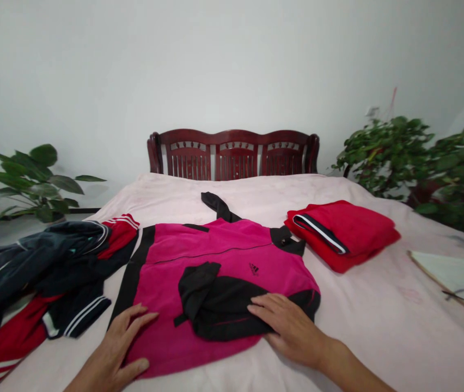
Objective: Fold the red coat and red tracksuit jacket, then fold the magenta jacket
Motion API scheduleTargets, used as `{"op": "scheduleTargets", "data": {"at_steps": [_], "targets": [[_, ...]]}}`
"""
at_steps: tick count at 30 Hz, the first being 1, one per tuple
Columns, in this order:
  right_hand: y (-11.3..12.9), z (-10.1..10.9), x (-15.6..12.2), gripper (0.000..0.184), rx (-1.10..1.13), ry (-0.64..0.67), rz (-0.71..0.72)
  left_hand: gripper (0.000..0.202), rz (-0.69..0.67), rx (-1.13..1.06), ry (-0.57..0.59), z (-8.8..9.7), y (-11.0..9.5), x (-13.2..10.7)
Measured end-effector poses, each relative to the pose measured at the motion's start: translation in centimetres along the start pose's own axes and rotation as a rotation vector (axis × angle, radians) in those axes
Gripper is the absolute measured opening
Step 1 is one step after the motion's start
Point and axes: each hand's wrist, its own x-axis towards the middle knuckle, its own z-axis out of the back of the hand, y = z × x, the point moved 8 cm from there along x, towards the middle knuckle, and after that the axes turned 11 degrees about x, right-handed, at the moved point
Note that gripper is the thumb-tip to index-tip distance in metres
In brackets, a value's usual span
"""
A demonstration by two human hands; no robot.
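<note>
Bedsheet point(366, 310) under jacket point(224, 288), pale wall point(232, 65), possibly socket point(372, 111)

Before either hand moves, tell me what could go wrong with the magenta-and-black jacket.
The near black sleeve lies bunched, the right hand on it; pressing might crease it. The far black sleeve juts past the jacket's magenta body and could twist. The black collar sits close to the folded red clothes, so shifting the jacket could nudge them.

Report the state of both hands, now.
Left hand: open, touching the magenta fabric jacket with black trim.
Right hand: open, laid on that jacket's folded black sleeve.
</note>
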Motion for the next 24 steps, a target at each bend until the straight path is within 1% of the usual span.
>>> {"op": "scheduleTargets", "data": {"at_steps": [2, 4, 6, 8, 10, 13, 15, 16, 17, 19, 21, 22, 23, 24], "targets": [[-0.2, 0.0, -0.3, 0.074, -0.028, -0.020, 0.009, 0.063, -0.002, -0.040, 0.054, 0.1, 0.7, -1.6], [-0.7, 0.2, -0.3, 0.075, -0.050, -0.049, 0.001, 0.058, 0.001, -0.030, 0.058, 0.5, 1.6, -2.9], [-1.5, 0.4, -0.4, 0.067, -0.060, -0.085, -0.023, 0.050, 0.016, 0.002, 0.026, 1.2, 2.4, -3.8], [-2.6, 0.9, -0.2, 0.058, -0.058, -0.133, -0.064, 0.047, 0.016, 0.032, -0.001, 1.8, 2.8, -4.2], [-3.6, 1.7, 0.1, 0.053, -0.034, -0.200, -0.104, 0.048, -0.015, 0.055, 0.001, 2.2, 2.5, -4.3], [-4.6, 3.1, 0.8, 0.050, 0.053, -0.295, -0.145, 0.051, -0.098, 0.091, 0.012, 2.5, 1.6, -3.8], [-5.1, 4.1, 1.1, 0.047, 0.106, -0.341, -0.192, 0.054, -0.167, 0.120, -0.024, 3.0, 0.9, -3.5], [-5.3, 4.4, 1.2, 0.046, 0.123, -0.338, -0.219, 0.056, -0.207, 0.133, -0.051, 3.3, 0.5, -3.4], [-5.4, 4.5, 1.2, 0.046, 0.135, -0.308, -0.241, 0.059, -0.245, 0.143, -0.079, 3.7, 0.2, -3.4], [-5.4, 3.7, 0.9, 0.052, 0.132, -0.166, -0.250, 0.063, -0.301, 0.157, -0.117, 4.3, -0.2, -3.3], [-5.2, 2.4, 0.3, 0.065, 0.082, -0.023, -0.205, 0.066, -0.331, 0.167, -0.125, 4.8, -0.4, -3.2], [-5.0, 1.9, -0.1, 0.067, 0.041, 0.002, -0.169, 0.067, -0.340, 0.171, -0.126, 4.9, -0.4, -3.1], [-4.8, 1.6, -0.4, 0.064, -0.004, -0.009, -0.131, 0.067, -0.350, 0.173, -0.123, 5.0, -0.4, -3.1], [-4.7, 1.4, -0.6, 0.056, -0.048, -0.043, -0.093, 0.066, -0.360, 0.173, -0.114, 5.0, -0.4, -3.1]]}}
